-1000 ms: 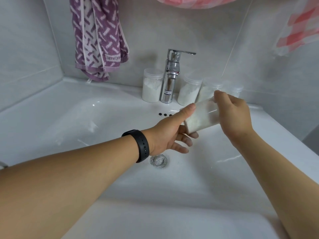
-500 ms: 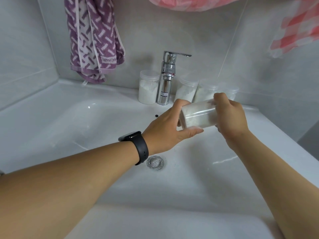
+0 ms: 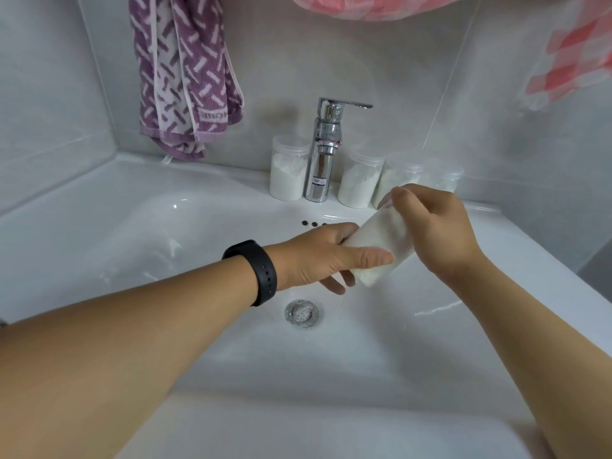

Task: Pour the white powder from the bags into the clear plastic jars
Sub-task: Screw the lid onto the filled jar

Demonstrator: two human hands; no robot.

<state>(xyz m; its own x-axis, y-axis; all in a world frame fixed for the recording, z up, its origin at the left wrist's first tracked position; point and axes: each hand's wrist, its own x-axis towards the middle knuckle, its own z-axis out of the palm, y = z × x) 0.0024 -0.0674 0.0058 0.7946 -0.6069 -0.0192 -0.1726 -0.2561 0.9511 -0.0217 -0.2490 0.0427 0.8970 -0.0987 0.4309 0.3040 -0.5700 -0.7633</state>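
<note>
Over the white sink basin [image 3: 165, 260] I hold a clear plastic jar [image 3: 381, 246] of white powder, tilted with its bottom towards me and to the left. My right hand [image 3: 433, 233] grips its upper end, where the lid sits. My left hand [image 3: 328, 256] holds its lower end, thumb across the front and fingers underneath. Several more jars stand along the back ledge: one [image 3: 288, 168] left of the tap, one [image 3: 359, 180] right of it, and two paler ones [image 3: 402, 177] [image 3: 443, 177] partly behind my right hand. No bag is in view.
A chrome tap [image 3: 324, 154] stands at the back centre of the ledge. The drain [image 3: 302, 313] lies below my hands. A purple patterned towel [image 3: 185, 77] hangs on the wall at left; pink checked cloth [image 3: 569, 61] hangs at upper right.
The jar has tilted further, its bottom dropping towards me. My left thumb now lies across its front, and my right hand has turned round the upper end.
</note>
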